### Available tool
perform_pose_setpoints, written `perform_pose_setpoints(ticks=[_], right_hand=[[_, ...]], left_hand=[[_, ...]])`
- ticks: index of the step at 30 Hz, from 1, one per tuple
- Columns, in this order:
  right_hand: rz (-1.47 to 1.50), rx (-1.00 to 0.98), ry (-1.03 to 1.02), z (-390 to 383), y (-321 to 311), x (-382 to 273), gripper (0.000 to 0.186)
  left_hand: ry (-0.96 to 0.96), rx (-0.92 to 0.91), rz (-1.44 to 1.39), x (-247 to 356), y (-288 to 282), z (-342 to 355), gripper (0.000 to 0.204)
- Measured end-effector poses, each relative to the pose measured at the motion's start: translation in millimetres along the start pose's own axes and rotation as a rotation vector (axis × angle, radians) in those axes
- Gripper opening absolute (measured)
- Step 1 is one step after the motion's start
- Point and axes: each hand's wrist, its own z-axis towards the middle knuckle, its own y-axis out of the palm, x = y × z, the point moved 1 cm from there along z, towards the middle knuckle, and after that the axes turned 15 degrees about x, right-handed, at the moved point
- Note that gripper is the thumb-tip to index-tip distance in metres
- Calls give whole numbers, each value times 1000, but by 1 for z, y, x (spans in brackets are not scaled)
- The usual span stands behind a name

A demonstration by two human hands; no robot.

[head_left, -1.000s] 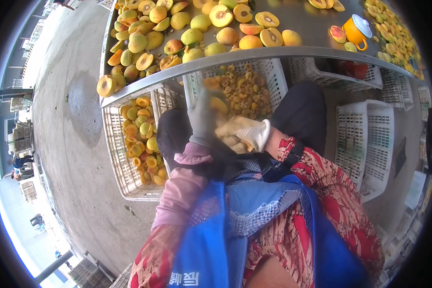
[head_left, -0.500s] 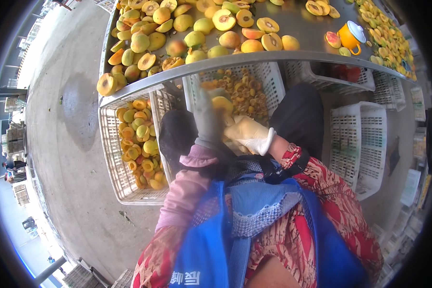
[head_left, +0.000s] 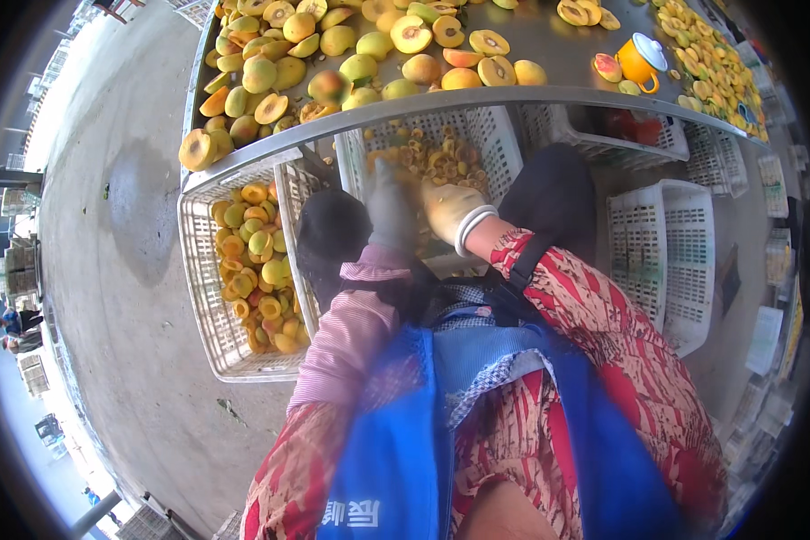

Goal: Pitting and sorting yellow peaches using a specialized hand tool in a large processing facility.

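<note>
My left hand (head_left: 388,202), in a grey glove, is blurred over the middle white crate (head_left: 504,144), which holds small cut yellow pieces (head_left: 459,151). My right hand (head_left: 452,209), in a cream glove, is beside it with its fingers curled; whatever lies between the hands is hidden or too blurred to make out. Left of my legs, another white crate (head_left: 198,279) holds hollowed yellow fruit halves (head_left: 261,247). Above, a metal table (head_left: 549,36) carries whole and halved yellow-red peaches (head_left: 409,34).
An orange mug (head_left: 637,67) with a white lid stands on the table, near a pile of cut fruit (head_left: 715,81). A crate with something red (head_left: 634,126) sits under the table. Stacked white crates (head_left: 657,265) stand at my right; distant workers (head_left: 18,324) are at far left.
Both hands have moved a little up toward the middle crate. The yellow fruit half visible between them half a second ago can no longer be made out.
</note>
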Motion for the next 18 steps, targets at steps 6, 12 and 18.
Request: perform_pose_setpoints(ticks=[6,12,18], right_hand=[[184,114,63,-5,-3,-12,32],[237,-166,141,-18,14,48,58],[-167,-624,-301,-26,89,63,41]], left_hand=[[-132,-25,-154,1,-13,11,39],[559,79,238,106,-10,-36,46],[1061,638,1075,219,-65,5,66]])
